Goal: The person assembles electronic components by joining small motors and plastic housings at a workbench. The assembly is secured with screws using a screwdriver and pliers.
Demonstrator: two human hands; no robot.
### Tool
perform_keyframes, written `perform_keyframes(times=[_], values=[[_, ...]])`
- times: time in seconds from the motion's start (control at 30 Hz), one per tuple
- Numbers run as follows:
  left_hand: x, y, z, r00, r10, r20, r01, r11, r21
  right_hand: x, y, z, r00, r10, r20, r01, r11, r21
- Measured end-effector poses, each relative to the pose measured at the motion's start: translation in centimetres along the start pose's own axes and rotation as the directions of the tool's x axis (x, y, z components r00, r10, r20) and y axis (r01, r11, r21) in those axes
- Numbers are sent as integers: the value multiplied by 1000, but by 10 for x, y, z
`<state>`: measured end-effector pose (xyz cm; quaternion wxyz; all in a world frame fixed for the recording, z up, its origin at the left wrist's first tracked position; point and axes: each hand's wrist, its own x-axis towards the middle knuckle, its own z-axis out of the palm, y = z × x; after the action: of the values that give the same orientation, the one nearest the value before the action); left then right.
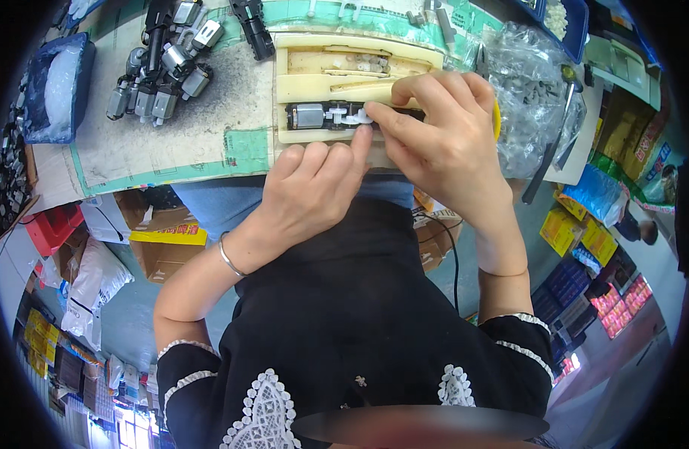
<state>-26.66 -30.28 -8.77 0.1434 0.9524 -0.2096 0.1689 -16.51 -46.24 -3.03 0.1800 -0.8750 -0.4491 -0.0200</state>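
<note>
A black housing with a silver motor (309,116) at its left end lies in a slot of the cream-coloured fixture (299,88). Small white plastic gears (350,118) sit along the middle of the housing. From the right, my right hand (449,131) reaches over the fixture, thumb and index finger closed on the rightmost white gear, partly hidden by the fingertips. My left hand (314,183) rests at the fixture's near edge. Its index finger is stretched out with the tip against the gears, the other fingers loosely bent and holding nothing.
Several small motors (165,102) and black housings (252,28) lie at the far left and behind. A blue bin (81,90) stands at the left edge. Clear plastic bags (520,90) and a dark-handled tool (540,172) lie right of my right hand. A blue tray (576,30) holds white parts.
</note>
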Motion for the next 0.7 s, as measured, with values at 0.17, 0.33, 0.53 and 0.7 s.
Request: perform_keyframes(times=[0.17,0.33,0.53,0.7], values=[[-3,-3,3,1000,-19,8,20,994,-109,5,0,0,999,9,40,-11,999,47],[-3,-3,5,999,-28,-19,26,993,-116,4,1,3,999,22,50,-24,999,33],[-1,-2,6,997,-54,-57,45,989,-138,12,-8,-5,988,-69,141,80,994,-73],[0,3,7,997,-75,-33,73,995,-67,7,-9,-3,972,-119,201,141,985,-100]])
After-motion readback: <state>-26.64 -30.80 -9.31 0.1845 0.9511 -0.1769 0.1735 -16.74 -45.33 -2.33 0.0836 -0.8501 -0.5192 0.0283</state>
